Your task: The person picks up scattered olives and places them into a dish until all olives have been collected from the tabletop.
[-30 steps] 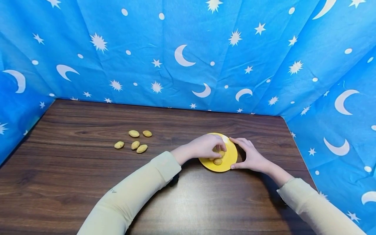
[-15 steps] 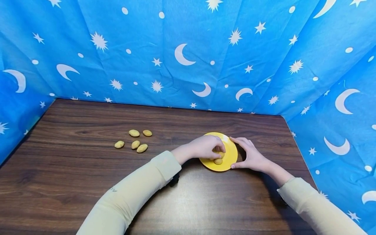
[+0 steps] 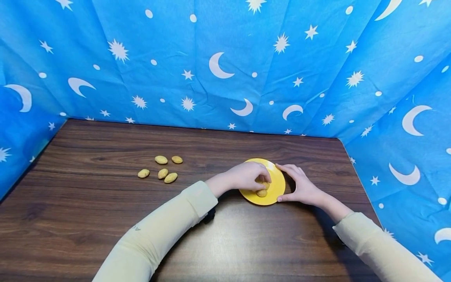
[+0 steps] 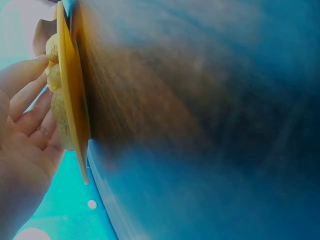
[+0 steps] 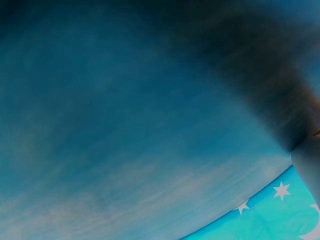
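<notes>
A round yellow plate [image 3: 276, 188] lies on the table, bearing several yellow oval nut-like pieces [image 3: 262, 193]. Over the plate, my left hand [image 3: 245, 175] has its thumb and fingertips on one of these pieces and pinches it; the palm hides part of the group. From the side, the left wrist view shows the pieces [image 4: 61, 117] on the plate [image 4: 73, 80], with the thumb touching the upper one. My right hand [image 3: 302, 188] holds the plate's right rim between spread thumb and forefinger. Only a blurred sliver of that hand enters the right wrist view.
Several similar yellow pieces [image 3: 170, 178] lie loosely grouped left of the plate on the dark wood table [image 3: 105, 203]. A blue cloth [image 3: 169, 39] with white moons and stars stands behind the table and at both sides.
Within the last second the left fingers have shifted very slightly over the pieces on the plate. The right hand, the plate and the loose group stay in place.
</notes>
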`<state>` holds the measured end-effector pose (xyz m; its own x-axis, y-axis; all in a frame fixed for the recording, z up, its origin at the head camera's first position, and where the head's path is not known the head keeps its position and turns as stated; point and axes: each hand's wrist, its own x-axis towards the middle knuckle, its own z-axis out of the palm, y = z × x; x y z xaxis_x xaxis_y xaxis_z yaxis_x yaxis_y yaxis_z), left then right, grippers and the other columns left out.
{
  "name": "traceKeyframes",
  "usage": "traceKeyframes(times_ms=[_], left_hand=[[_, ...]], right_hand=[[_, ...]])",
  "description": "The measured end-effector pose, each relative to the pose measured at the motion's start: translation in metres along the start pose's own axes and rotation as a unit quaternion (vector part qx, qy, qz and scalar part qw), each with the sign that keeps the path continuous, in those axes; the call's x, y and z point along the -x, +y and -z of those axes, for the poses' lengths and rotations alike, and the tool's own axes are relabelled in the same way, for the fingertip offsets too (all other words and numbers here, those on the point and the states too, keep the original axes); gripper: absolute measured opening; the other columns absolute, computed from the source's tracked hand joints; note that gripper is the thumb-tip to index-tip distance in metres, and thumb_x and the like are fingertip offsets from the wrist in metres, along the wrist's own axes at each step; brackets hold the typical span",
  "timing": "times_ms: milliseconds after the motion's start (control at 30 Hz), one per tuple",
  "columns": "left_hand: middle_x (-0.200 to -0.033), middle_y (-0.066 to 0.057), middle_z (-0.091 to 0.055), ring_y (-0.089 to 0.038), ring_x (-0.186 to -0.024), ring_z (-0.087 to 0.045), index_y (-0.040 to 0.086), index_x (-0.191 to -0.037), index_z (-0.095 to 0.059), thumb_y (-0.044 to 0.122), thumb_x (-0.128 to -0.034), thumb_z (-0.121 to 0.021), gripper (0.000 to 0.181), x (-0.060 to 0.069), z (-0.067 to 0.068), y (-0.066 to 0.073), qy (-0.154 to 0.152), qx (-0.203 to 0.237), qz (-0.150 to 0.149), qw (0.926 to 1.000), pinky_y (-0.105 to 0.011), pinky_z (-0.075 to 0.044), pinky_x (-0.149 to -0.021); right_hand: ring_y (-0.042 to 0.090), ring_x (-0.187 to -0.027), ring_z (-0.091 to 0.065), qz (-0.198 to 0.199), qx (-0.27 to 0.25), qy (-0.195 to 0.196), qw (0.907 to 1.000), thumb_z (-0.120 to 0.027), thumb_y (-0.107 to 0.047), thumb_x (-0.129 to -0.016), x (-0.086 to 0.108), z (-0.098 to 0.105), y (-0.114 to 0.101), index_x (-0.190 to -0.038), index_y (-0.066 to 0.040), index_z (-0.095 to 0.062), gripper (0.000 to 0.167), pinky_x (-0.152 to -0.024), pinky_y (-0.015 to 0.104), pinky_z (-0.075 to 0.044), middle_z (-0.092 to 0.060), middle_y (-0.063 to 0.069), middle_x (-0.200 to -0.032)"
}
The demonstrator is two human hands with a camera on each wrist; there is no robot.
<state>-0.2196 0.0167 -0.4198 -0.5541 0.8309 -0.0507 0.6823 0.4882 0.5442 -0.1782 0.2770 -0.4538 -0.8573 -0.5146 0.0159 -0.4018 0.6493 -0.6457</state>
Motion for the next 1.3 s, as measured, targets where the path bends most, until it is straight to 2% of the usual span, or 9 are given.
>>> traceKeyframes(times_ms=[233,533,733,933,1300], left_hand=[[-0.118,-0.002,-0.076,-0.016,-0.107,-0.069,0.013,-0.119,-0.079,0.019,-0.1009,-0.073,0.02,0.005,0.005,-0.001,0.026,0.011,0.001,0.9996,-0.031,-0.055,-0.098],[-0.116,-0.003,-0.076,-0.018,-0.106,-0.069,0.011,-0.116,-0.079,0.014,-0.0988,-0.075,0.018,0.02,0.02,-0.01,0.053,0.008,0.013,0.9985,-0.034,-0.057,-0.097],[-0.115,-0.003,-0.076,-0.018,-0.106,-0.068,0.011,-0.116,-0.079,0.016,-0.099,-0.076,0.018,0.035,0.033,-0.022,0.068,-0.002,0.022,0.9975,-0.035,-0.057,-0.096],[-0.116,-0.003,-0.075,-0.02,-0.107,-0.069,0.012,-0.118,-0.078,0.016,-0.0998,-0.074,0.019,0.054,0.047,-0.032,0.087,0.001,0.046,0.9952,-0.039,-0.058,-0.099],[-0.115,-0.006,-0.077,-0.023,-0.109,-0.07,0.009,-0.117,-0.078,0.01,-0.0974,-0.076,0.02,0.091,0.068,-0.054,0.142,0.007,0.081,0.9865,-0.044,-0.058,-0.1]], right_hand=[[0.044,-0.142,-0.037,0.001,0.003,-0.001,1.0,-0.096,-0.028,-0.078,0.0,0.0,0.0,-0.162,-0.006,-0.04,0.104,-0.114,0.073,-0.034,-0.045,0.023,-0.155],[0.044,-0.141,-0.038,-0.003,0.007,0.0,1.0,-0.096,-0.029,-0.077,-0.001,-0.001,0.0,-0.162,-0.007,-0.04,0.104,-0.114,0.073,-0.034,-0.046,0.022,-0.153],[0.043,-0.141,-0.038,-0.004,0.009,0.0,1.0,-0.096,-0.03,-0.077,-0.001,0.0,0.001,-0.162,-0.008,-0.04,0.104,-0.115,0.072,-0.034,-0.046,0.022,-0.153],[0.044,-0.142,-0.037,-0.003,0.007,0.001,1.0,-0.097,-0.03,-0.077,0.0,0.0,0.0,-0.162,-0.008,-0.04,0.104,-0.115,0.072,-0.034,-0.046,0.022,-0.154],[0.044,-0.143,-0.037,-0.008,0.0,-0.002,1.0,-0.096,-0.029,-0.078,-0.001,0.002,-0.002,-0.162,-0.008,-0.04,0.103,-0.115,0.073,-0.034,-0.045,0.023,-0.155]])
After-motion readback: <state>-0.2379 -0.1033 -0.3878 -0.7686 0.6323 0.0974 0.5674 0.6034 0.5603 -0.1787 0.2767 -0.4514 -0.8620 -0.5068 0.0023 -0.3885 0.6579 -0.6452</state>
